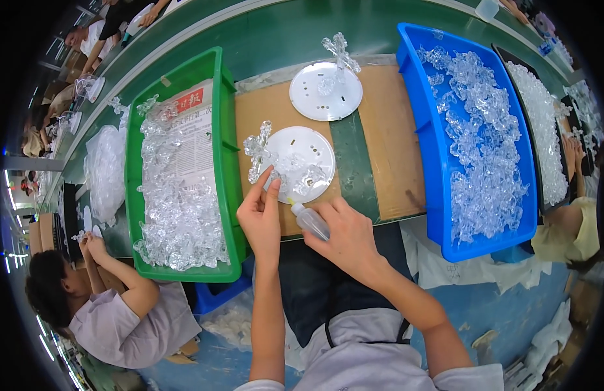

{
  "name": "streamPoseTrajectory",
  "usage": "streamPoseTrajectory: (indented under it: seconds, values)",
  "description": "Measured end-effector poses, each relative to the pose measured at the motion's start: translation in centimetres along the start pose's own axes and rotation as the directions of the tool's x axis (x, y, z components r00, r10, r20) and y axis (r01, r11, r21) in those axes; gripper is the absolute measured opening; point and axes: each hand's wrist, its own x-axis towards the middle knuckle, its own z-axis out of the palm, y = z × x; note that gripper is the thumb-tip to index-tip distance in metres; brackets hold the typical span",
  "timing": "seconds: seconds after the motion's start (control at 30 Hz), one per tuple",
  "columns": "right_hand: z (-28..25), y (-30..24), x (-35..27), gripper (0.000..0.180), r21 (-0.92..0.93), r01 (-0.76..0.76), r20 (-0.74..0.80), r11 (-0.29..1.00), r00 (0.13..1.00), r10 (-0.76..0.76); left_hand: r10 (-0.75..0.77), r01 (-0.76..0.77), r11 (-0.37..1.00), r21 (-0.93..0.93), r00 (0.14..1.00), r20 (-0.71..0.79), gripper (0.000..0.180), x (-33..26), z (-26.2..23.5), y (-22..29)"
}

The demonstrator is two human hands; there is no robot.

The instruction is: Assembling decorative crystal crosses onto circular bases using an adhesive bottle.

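We work at a green conveyor table [282, 32] with a brown board [387, 143] laid across it. Far right sits a blue bin [416, 98] heaped with clear crystal pieces; left, a green bin [220, 78] with more of them over a sheet of newspaper. On the board lie two white discs: the far disc [308, 98] carries one upright clear crystal piece, the near disc [315, 146] lies just beyond our hands with several pieces already on it. Our left hand [261, 218] pinches fingers together on a crystal piece [258, 151] at the near disc's left edge. Our right hand [344, 231] is clamped around a small glue bottle [308, 218], nozzle aimed toward that same spot. We judge this as the gluing step, piece being seated on the near disc. Next move likely calls for a small steady squeeze at the joint while the left pinch keeps the piece upright. A co-worker [113, 313] sits low left.
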Motion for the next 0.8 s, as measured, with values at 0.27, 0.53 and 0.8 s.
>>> streamPoseTrajectory:
  seconds: [0.27,0.53,0.8]
  values:
    - [0.2,-0.2,0.1,0.031,0.019,-0.004,-0.011,1.0,1.0,0.005,-0.013,0.013,1.0,0.016,1.0,0.002,0.027,-0.1,0.2,0.0]
    - [-1.8,0.0,-0.9,0.034,0.019,-0.031,0.011,0.999,0.999,0.031,-0.021,0.021,0.998,0.063,1.0,-0.001,0.028,-0.5,0.2,0.3]
    - [-4.6,2.5,0.4,0.044,0.267,0.02,-0.393,0.963,0.915,0.09,0.0,0.005,0.992,0.127,0.999,-0.044,0.027,-0.9,0.4,0.4]
